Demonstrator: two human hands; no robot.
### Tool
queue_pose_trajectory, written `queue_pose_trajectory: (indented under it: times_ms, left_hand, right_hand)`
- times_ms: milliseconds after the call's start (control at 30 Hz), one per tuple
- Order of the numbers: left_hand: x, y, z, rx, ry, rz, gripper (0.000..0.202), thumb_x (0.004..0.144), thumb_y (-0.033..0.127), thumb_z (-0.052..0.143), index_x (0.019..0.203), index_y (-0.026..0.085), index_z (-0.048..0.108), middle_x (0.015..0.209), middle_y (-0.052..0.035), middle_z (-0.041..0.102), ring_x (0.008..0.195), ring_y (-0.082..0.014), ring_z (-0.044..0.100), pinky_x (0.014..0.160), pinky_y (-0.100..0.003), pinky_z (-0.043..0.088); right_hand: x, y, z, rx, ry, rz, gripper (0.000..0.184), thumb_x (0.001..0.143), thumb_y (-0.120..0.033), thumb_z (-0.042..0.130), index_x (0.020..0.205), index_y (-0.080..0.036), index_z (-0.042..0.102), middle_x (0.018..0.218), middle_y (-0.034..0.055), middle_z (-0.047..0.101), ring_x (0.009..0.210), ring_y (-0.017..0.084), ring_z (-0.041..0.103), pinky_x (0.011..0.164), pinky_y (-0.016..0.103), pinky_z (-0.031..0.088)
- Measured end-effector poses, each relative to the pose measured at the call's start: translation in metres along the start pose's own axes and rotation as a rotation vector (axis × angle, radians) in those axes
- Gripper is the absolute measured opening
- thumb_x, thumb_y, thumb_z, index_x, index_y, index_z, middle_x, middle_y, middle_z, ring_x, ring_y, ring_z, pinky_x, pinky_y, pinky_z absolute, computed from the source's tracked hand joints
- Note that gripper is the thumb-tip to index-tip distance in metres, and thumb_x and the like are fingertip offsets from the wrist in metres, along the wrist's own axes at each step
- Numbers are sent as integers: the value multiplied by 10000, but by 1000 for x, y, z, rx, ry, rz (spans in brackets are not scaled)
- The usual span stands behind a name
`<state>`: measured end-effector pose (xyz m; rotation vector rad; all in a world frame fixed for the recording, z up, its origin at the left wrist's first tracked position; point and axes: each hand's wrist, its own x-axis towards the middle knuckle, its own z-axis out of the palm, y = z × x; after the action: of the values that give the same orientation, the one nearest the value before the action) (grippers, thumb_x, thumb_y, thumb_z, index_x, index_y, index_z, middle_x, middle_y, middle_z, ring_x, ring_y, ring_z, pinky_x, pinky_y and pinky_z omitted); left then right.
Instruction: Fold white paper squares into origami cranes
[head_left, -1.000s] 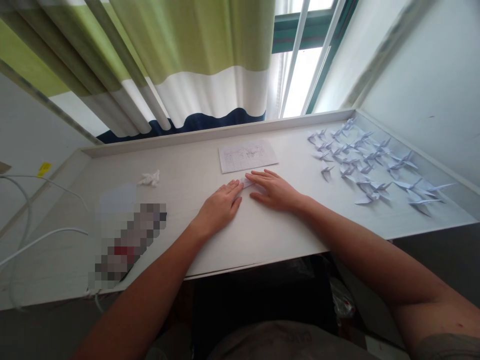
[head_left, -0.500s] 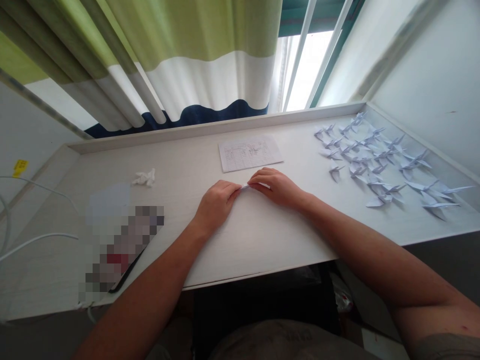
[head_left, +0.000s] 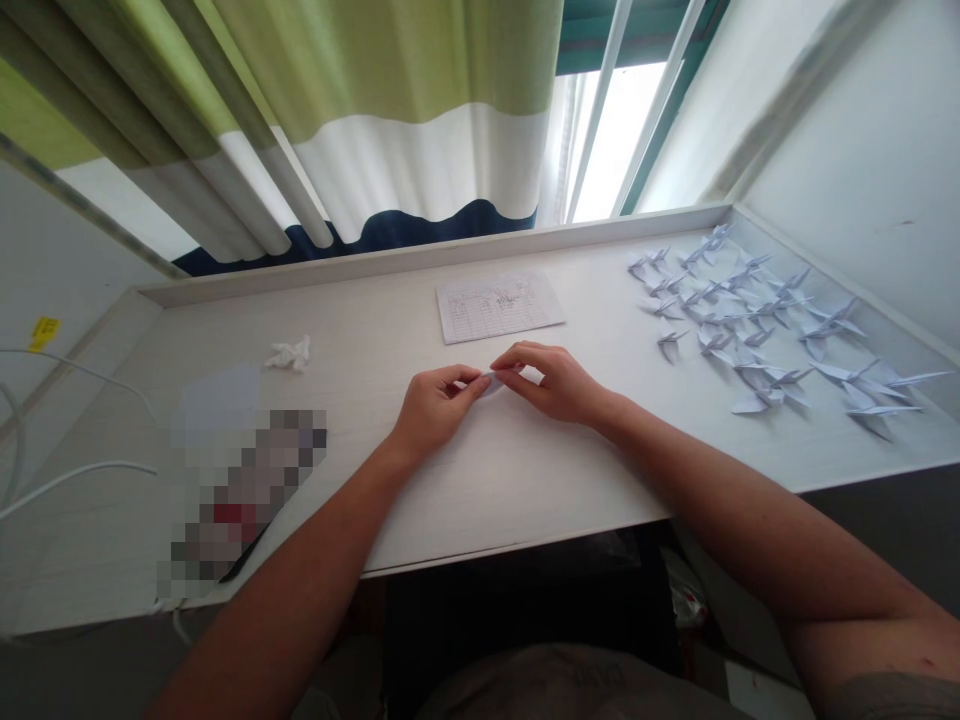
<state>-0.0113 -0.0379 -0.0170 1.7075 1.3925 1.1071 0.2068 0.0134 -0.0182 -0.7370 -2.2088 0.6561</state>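
Note:
Between my fingertips is a small piece of folded white paper (head_left: 491,382), held just over the middle of the desk and mostly covered by the fingers. My left hand (head_left: 439,405) pinches its left side with thumb and forefinger. From the other side my right hand (head_left: 551,380) grips the paper, its fingers arched over the top. Just beyond the hands lies a printed sheet with a table of lines (head_left: 499,308). Several folded white paper cranes (head_left: 750,320) stand in a group at the right of the desk.
A crumpled white tissue (head_left: 289,354) and a pale paper sheet (head_left: 217,400) lie at left. Nearer is a phone-like object with a blurred-out screen (head_left: 247,500). White cables (head_left: 75,482) cross the left side. A raised rim (head_left: 420,252) runs along the desk's back, below the curtain (head_left: 420,80).
My fingers have shifted on the folded paper, and more of its white surface shows. My left thumb now lies along it. The things on the desk stay put.

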Motion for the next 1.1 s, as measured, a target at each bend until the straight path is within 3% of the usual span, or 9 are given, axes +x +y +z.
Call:
queue_pose_trajectory:
  times_ms: [167, 300, 467, 567, 667, 800, 967, 1100]
  left_hand:
    - [1, 0, -2, -68, -13, -51, 349, 868, 535, 805, 889, 191, 863, 825, -75, 832, 718, -212, 747, 626, -289, 553]
    - [2, 0, -2, -41, -23, -29, 328, 896, 513, 781, 894, 194, 856, 871, -75, 842, 764, -219, 767, 680, -300, 584]
    - [2, -3, -2, 95, -20, 62, 286, 895, 457, 796, 1070, 238, 852, 1014, -49, 854, 763, -202, 767, 744, -331, 635]
    - [3, -8, -5, 183, 13, 177, 197, 948, 343, 746, 1094, 256, 847, 1091, -39, 851, 928, -236, 799, 914, -399, 648]
    - [6, -12, -8, 289, -12, 272, 226, 1025, 274, 632, 1124, 265, 836, 1198, -42, 832, 1158, -258, 776, 1074, -454, 601]
    - [7, -14, -10, 540, -162, 320, 306, 1066, 231, 541, 1218, 279, 802, 1316, -32, 793, 1358, -266, 681, 1255, -555, 431]
    - [-3, -10, -15, 687, -346, 292, 450, 1112, 306, 435, 1524, 248, 606, 1585, -65, 607, 1574, -265, 454, 1342, -606, 222]
    - [-5, -10, -22, 696, -390, 348, 463, 1119, 330, 436, 1556, 255, 571, 1654, -60, 530, 1627, -276, 357, 1343, -600, 211]
  right_hand:
    - [2, -5, 0, 46, -1, -18, 155, 1038, -291, 623, 1024, -207, 752, 1007, 79, 793, 900, 198, 740, 758, 313, 570]
    - [2, -4, 3, 47, 21, 53, 162, 1023, -318, 646, 962, -210, 750, 941, 58, 795, 866, 197, 735, 740, 315, 571]
    - [2, -3, 5, 39, 93, 106, 142, 1023, -302, 643, 940, -215, 719, 942, 47, 798, 868, 196, 725, 781, 342, 581]
    - [2, -2, 3, 35, 120, 53, 107, 1031, -264, 634, 968, -226, 713, 1061, 63, 813, 975, 219, 750, 872, 386, 597]
    - [1, 0, 2, -4, 61, -22, 108, 1028, -244, 646, 964, -239, 733, 1165, 72, 820, 1098, 247, 761, 1009, 460, 582]
    - [-1, 6, 5, -87, -73, -54, 136, 1018, -200, 651, 954, -243, 764, 1216, 61, 823, 1174, 256, 756, 1142, 527, 512]
    - [-4, 8, 6, -92, -150, -3, 175, 1004, -179, 634, 972, -221, 801, 1174, 87, 825, 1090, 242, 765, 1019, 461, 577]
    - [-4, 10, 5, -132, -147, -5, 153, 999, -194, 656, 978, -220, 806, 1113, 87, 826, 1074, 248, 746, 993, 451, 562]
